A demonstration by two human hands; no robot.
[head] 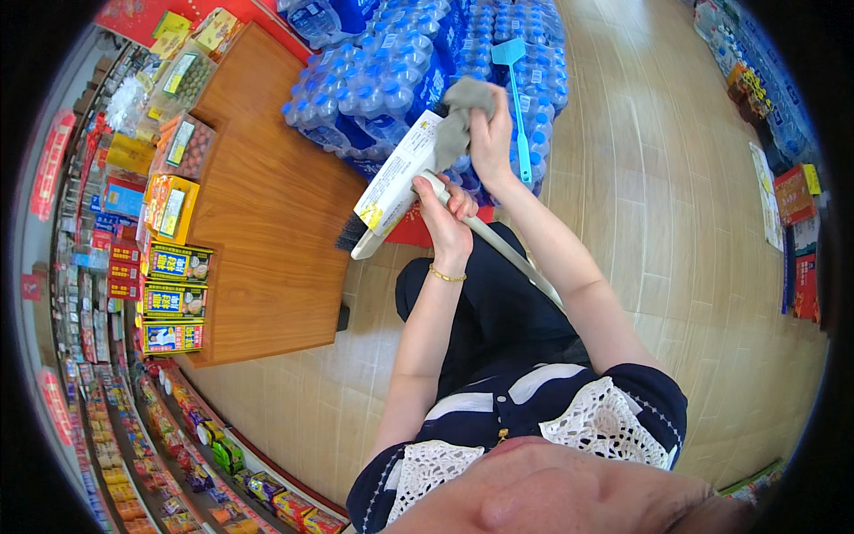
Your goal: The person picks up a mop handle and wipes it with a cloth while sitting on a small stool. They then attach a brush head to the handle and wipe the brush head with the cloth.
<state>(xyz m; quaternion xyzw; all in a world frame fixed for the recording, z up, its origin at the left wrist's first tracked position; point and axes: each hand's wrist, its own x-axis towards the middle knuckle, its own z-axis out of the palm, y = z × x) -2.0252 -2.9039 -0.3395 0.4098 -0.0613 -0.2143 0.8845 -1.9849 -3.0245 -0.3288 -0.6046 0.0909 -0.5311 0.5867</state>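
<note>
A broom lies slanted across my lap, its dark bristles at the lower left of the head. A white printed cardboard sleeve covers much of the broom head. Just below the head, my left hand grips the pale broom handle, which runs down to the right under my right forearm. My right hand holds a crumpled grey cloth against the upper end of the head. The cloth hides part of the sleeve and of the bristles there.
Stacked shrink-wrapped water bottles stand ahead, with a light-blue fly swatter on top. To the left is a wooden counter edged with boxed goods. Snack shelves curve along the lower left. More packed bottles line the right.
</note>
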